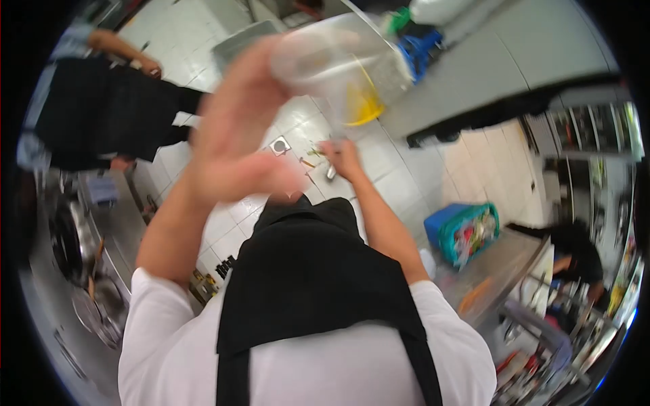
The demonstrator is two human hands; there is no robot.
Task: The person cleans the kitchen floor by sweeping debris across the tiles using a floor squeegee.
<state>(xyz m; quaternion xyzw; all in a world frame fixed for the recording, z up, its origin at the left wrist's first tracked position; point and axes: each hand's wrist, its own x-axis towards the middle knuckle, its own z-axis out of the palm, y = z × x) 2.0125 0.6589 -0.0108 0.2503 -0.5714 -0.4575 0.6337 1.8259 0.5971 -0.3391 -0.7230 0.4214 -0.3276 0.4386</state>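
Note:
My left hand [237, 122] is raised close to the camera and smeared by motion. Its fingers reach behind a clear plastic container [308, 62] and seem to grip it, while the thumb stands apart lower down. Lower and farther off, my right hand [347, 161] has its fingers closed; what they hold is too small to make out. A small silvery piece [331, 173] shows beside that hand, along with thin green bits [314, 151]. A yellow curved shape [365, 105] appears behind or through the clear plastic.
A person in a dark apron [101, 111] stands at left. Pans [71, 237] lie by a steel counter [112, 210]. At right, a blue bin with a teal liner [467, 230] holds waste, beside a metal table [484, 277]. Another person in black [579, 257] is farther right.

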